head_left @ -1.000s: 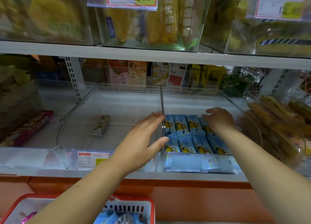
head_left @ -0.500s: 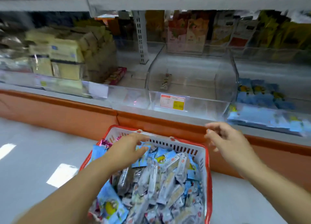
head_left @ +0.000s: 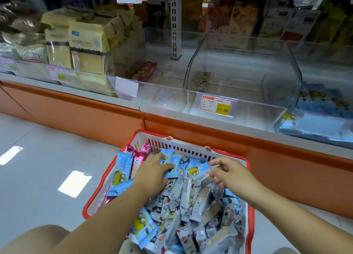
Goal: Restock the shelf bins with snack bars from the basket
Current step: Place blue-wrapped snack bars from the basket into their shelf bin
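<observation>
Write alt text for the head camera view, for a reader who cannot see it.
Two bare hands reach into a red shopping basket full of wrapped snack bars; the left hand lies on blue-wrapped bars, the right hand hovers beside it. Behind, a clear shelf bin tagged 15.80 holds a single bar.

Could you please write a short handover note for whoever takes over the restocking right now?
Left hand: open, fingers flat on blue snack bars in the red basket.
Right hand: open, hovering over the basket, holding nothing.
Done: right shelf bin holds some blue bars.
Left: middle bin, tagged 15.80, holds one lone bar; the basket is heaped with blue, grey and pink bars.
</observation>
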`<state>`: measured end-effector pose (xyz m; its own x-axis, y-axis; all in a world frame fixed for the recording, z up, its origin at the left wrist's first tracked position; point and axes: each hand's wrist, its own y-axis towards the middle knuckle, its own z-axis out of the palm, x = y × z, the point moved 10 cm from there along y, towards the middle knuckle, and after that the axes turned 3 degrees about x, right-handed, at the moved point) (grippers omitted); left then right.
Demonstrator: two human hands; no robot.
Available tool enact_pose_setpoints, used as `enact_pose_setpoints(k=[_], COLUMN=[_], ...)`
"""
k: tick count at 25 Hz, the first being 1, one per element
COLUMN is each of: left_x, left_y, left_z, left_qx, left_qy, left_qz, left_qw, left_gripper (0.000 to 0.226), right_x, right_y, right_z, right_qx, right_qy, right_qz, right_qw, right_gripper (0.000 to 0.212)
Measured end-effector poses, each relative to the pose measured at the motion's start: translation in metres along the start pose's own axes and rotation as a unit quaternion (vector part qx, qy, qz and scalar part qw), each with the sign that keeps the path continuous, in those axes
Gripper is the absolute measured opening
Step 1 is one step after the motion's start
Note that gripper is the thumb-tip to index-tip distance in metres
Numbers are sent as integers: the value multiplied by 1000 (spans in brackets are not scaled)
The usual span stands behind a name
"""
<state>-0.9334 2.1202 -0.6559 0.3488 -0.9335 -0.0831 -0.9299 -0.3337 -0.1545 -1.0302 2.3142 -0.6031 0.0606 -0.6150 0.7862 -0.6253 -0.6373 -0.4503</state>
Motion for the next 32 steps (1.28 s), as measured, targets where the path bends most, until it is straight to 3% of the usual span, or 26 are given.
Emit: enact_pose_setpoints(k=[5,9,11,13,16,17,20,23,26,29,32], left_x=[-13,-48,-78,-100,-107,-103,-87,-95,-111,-132,-154], left_y=[3,-16,-32,-44,-51,-52,-46,-39,-35,-25,-11], left_z=[-25,-72,-85,-87,-87,-89,-83,-74,-88,-116,-179], left_qx=[-67,-158,-162,-148,-95,-86,-58,10,16,-17,-147], left_qy=[-18,-181,-250,-250,-311,-382,-599,-682,-698,-703,-590], left_qz=[26,76,143,182,156,125,-7,-60,-44,0,111], left_qw=[997,968,944,939,933,912,798,729,714,711,787], left_gripper=[32,25,27,33,49,53,45,28,23,27,30], right_x=[-16,-28,-24,-16,-5,1,19,30,39,51,73], right_y=[8,9,5,6,1,-2,-17,-30,-46,-63,-82], right_z=[-3,13,24,19,-9,-16,-29,-38,-51,-76,-142], right_qx=[4,50,79,63,-12,-17,0,-6,-14,-46,-149], right_qy=[31,179,274,312,341,334,316,321,286,174,132], right_qz=[41,112,131,102,43,22,-32,-66,-91,-123,-195], right_qw=[999,976,949,942,939,942,948,945,954,976,960], right_gripper=[12,25,36,35,47,45,35,36,40,43,46])
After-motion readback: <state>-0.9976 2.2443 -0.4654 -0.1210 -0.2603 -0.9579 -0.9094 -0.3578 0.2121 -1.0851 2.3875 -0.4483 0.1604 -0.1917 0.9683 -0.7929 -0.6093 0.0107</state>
